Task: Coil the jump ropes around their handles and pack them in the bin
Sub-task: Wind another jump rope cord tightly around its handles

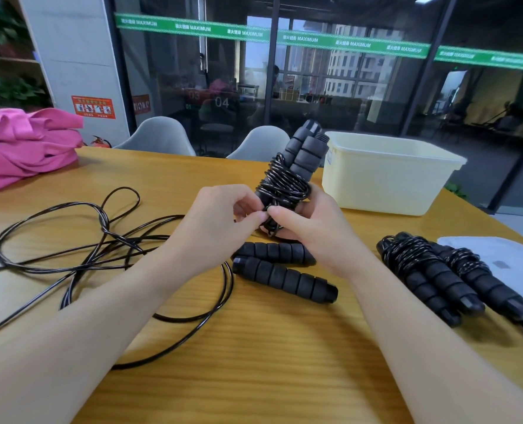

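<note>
A coiled rope (287, 175) is held upright above the table (254, 347) – gripped by the right hand (312, 228), its cord pinched by the left hand (220, 221). Behind it a bin (388, 179) is seen; a loose rope (107, 249) and two coiled bundles (437, 270) lie alongside.

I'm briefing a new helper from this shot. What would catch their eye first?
Both hands, left hand and right hand, grip a coiled jump rope held upright at centre. A loose rope sprawls on the table's left; a cream bin sits behind on the right.
</note>
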`<action>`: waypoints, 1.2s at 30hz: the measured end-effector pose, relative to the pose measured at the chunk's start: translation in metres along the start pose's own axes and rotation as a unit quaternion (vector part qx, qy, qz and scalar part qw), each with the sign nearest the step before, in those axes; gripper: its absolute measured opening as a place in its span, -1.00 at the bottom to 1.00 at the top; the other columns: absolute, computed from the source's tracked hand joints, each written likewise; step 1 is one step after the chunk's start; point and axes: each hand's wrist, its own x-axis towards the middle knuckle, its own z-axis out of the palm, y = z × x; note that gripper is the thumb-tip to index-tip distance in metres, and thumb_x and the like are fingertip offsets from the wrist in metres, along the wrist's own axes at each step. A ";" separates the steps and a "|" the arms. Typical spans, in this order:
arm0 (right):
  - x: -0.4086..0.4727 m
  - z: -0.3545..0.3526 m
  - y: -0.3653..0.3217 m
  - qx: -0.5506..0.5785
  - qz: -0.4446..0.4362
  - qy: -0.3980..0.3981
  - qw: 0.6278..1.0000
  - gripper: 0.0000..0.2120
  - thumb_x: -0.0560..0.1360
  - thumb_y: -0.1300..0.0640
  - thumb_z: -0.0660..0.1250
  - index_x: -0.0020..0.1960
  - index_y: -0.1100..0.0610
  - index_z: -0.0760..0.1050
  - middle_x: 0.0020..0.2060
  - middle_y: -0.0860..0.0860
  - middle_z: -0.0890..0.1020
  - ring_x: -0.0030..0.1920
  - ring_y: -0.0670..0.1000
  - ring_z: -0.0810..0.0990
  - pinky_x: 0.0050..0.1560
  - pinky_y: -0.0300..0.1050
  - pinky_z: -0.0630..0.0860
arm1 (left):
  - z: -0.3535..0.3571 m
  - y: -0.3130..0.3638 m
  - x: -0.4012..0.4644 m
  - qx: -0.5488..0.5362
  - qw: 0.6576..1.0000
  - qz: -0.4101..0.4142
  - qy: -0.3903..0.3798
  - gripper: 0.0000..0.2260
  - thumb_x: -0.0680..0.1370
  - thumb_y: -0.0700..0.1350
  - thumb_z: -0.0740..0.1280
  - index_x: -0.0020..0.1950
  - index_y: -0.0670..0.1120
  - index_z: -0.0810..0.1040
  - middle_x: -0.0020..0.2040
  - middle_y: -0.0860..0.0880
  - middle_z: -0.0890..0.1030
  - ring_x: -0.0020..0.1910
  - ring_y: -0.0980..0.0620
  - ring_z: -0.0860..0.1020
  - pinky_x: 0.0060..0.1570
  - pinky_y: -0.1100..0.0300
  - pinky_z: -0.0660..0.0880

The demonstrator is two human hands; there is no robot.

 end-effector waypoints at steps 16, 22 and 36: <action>0.003 0.003 0.007 0.003 -0.002 -0.009 1.000 -0.62 0.54 0.30 0.45 0.32 0.16 0.49 0.07 0.14 0.74 0.06 0.09 0.76 0.06 0.08 0.73 | 0.011 0.002 -0.009 0.127 0.986 0.095 0.047 -0.93 0.60 -0.08 0.26 -0.06 -0.05 0.42 -0.21 0.07 0.43 -0.29 0.03 0.44 -0.36 0.23 0.34; 0.001 0.003 0.007 0.020 -0.012 -0.020 1.000 -0.65 0.58 0.32 0.42 0.33 0.16 0.49 0.05 0.11 0.75 0.03 0.08 0.77 0.03 0.04 0.72 | 0.010 0.002 -0.008 0.155 0.978 0.123 0.070 -0.93 0.58 -0.10 0.26 -0.06 -0.09 0.45 -0.16 0.02 0.46 -0.22 0.02 0.42 -0.31 0.24 0.36; 0.004 0.002 0.020 0.133 0.024 -0.114 0.984 -0.67 0.62 0.10 0.39 0.29 0.26 0.53 0.08 0.21 0.71 0.06 0.16 0.71 0.04 0.03 0.64 | 0.016 -0.001 -0.007 0.028 0.999 0.017 -0.035 -0.89 0.65 -0.09 0.25 -0.08 -0.02 0.45 -0.17 0.05 0.48 -0.17 0.18 0.44 -0.21 0.38 0.39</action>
